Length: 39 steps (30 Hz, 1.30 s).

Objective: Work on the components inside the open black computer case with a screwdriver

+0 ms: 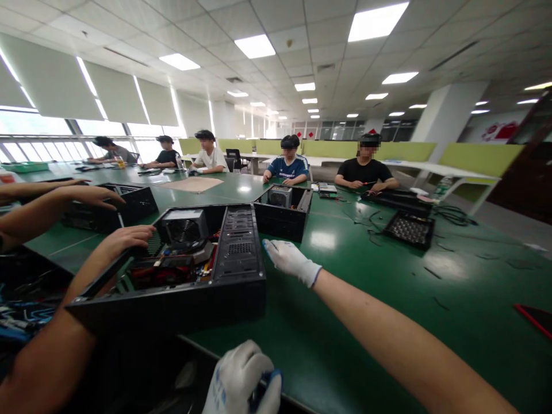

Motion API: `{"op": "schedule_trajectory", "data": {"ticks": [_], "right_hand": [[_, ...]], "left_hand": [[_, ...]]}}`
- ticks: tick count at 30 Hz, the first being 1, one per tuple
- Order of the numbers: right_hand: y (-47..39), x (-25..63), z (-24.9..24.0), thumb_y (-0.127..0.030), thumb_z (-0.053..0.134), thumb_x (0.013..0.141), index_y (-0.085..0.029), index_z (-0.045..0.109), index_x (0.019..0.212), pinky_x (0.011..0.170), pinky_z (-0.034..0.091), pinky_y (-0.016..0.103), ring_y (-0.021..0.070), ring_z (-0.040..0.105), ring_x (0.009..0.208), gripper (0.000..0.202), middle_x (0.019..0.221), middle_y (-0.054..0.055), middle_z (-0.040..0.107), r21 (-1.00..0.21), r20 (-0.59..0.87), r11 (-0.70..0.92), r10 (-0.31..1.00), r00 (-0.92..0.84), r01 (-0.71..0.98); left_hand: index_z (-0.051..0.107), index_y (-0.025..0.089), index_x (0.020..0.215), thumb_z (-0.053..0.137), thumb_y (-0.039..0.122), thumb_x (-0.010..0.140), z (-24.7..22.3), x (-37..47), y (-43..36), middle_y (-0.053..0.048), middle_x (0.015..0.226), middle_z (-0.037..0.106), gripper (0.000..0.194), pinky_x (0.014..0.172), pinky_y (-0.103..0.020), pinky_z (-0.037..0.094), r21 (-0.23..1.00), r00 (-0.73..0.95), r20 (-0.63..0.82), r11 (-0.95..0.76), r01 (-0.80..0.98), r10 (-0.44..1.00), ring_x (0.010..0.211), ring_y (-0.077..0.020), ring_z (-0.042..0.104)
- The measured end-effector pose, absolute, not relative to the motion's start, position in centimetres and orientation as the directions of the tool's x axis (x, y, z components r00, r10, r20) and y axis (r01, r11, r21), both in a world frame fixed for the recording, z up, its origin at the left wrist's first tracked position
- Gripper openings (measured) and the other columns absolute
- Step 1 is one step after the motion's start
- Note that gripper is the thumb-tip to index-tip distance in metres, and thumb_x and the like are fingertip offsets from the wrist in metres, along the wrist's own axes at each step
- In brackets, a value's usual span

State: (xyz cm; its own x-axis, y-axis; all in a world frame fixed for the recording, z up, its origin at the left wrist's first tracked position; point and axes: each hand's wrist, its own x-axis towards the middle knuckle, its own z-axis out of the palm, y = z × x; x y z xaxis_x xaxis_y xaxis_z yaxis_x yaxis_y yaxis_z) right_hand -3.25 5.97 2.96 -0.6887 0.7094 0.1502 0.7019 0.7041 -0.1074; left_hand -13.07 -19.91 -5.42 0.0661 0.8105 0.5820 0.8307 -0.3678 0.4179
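Note:
My right hand (pixel 291 261), in a white glove with blue fingertips, is stretched over the green table, its fingers extended close beside the right end of an open black computer case (pixel 239 247). Whether they touch it, I cannot tell. Inside the case show a grey power supply (pixel 185 227) with a fan and some boards. At the bottom, my left hand (pixel 244 376), gloved too, is closed around something small and dark, mostly hidden by the fingers. Beneath it lies a dark black panel or case (pixel 198 348), in shadow. Another person's bare hand (pixel 129 237) rests on the open case's far left edge.
More bare arms (pixel 56 201) reach in from the left over another black case (pixel 135 201). Beyond stands a further open case (pixel 284 221). A black perforated part (pixel 409 230), cables (pixel 452 215) and scraps lie to the right. Several people sit along the far side.

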Motion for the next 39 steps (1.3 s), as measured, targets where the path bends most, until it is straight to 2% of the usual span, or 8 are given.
{"op": "schedule_trajectory", "data": {"ticks": [4,6,9,17,26,31,36,39], "right_hand": [[10.0,-3.6,3.7,-0.055,0.037,0.108,-0.014,0.063,0.13,0.1,0.048,0.034,0.0254,0.064,0.12,0.054,0.128,0.017,0.067,-0.067,0.187,0.606,0.788,-0.587,0.793],[12.2,-3.2,4.2,-0.054,0.051,0.104,-0.015,0.063,0.132,0.103,0.05,0.043,0.0273,0.063,0.121,0.05,0.133,0.016,0.065,-0.024,0.194,0.54,0.828,-0.526,0.841],[15.4,-2.4,4.8,-0.046,0.064,0.1,-0.018,0.062,0.134,0.1,0.054,0.052,0.027,0.064,0.119,0.044,0.137,0.012,0.063,0.043,0.206,0.458,0.865,-0.457,0.888],[21.6,-2.7,5.1,-0.041,0.066,0.099,-0.019,0.061,0.135,0.095,0.058,0.048,0.0253,0.066,0.114,0.042,0.135,0.011,0.063,0.141,0.181,0.415,0.882,-0.436,0.899],[23.6,-3.5,5.5,-0.041,0.067,0.099,-0.018,0.062,0.134,0.095,0.058,0.048,0.0252,0.066,0.113,0.042,0.134,0.011,0.064,0.222,0.182,0.402,0.878,-0.443,0.888],[21.4,-2.3,5.7,-0.043,0.066,0.099,-0.018,0.063,0.132,0.096,0.057,0.049,0.0249,0.066,0.113,0.041,0.132,0.01,0.065,0.261,0.204,0.444,0.843,-0.498,0.857],[15.7,1.6,5.5,-0.059,0.049,0.102,-0.011,0.072,0.111,0.092,0.049,0.043,0.0314,0.064,0.111,0.054,0.11,0.018,0.073,0.278,0.222,0.544,0.765,-0.605,0.791],[11.1,5.1,5.4,-0.062,0.043,0.103,-0.013,0.073,0.101,0.086,0.044,0.038,0.0295,0.065,0.102,0.057,0.102,0.017,0.075,0.276,0.23,0.601,0.716,-0.659,0.75]], "left_hand": [[0.062,0.023,0.083,0.052,0.031,0.1,-7.5,-13.0,-16.4,-0.004,0.079,0.065,0.022,0.064,-0.031,0.053,0.57,-0.047,0.477,-0.268,0.777,0.878,0.071,-0.0182,0.067],[0.061,0.023,0.082,0.05,0.033,0.102,-8.6,-12.9,-14.9,-0.004,0.079,0.065,0.025,0.066,-0.032,0.053,0.612,-0.116,0.44,-0.203,0.764,0.891,0.072,-0.0188,0.067],[0.061,0.023,0.085,0.049,0.034,0.102,-10.1,-12.4,-13.4,-0.005,0.081,0.064,0.024,0.07,-0.035,0.054,0.592,-0.18,0.429,-0.125,0.796,0.885,0.073,-0.0205,0.067],[0.06,0.024,0.083,0.048,0.03,0.101,-10.7,-12.0,-13.1,-0.004,0.08,0.063,0.022,0.069,-0.034,0.054,0.533,-0.189,0.403,-0.062,0.844,0.896,0.073,-0.0206,0.068],[0.058,0.024,0.083,0.048,0.03,0.1,-10.5,-12.0,-13.0,-0.004,0.08,0.062,0.021,0.068,-0.037,0.054,0.563,-0.22,0.381,-0.036,0.826,0.898,0.072,-0.0217,0.068],[0.06,0.023,0.086,0.05,0.03,0.101,-11.4,-12.2,-12.8,-0.003,0.081,0.063,0.019,0.069,-0.033,0.051,0.557,-0.219,0.423,-0.062,0.828,0.879,0.072,-0.0191,0.066],[0.061,0.023,0.086,0.053,0.032,0.102,-12.3,-12.4,-12.6,-0.001,0.082,0.061,0.02,0.069,-0.031,0.049,0.546,-0.215,0.446,-0.074,0.834,0.869,0.072,-0.0174,0.065],[0.062,0.023,0.088,0.053,0.033,0.102,-12.6,-12.5,-12.6,-0.001,0.083,0.061,0.02,0.07,-0.032,0.049,0.545,-0.213,0.459,-0.085,0.834,0.862,0.072,-0.0181,0.064]]}}
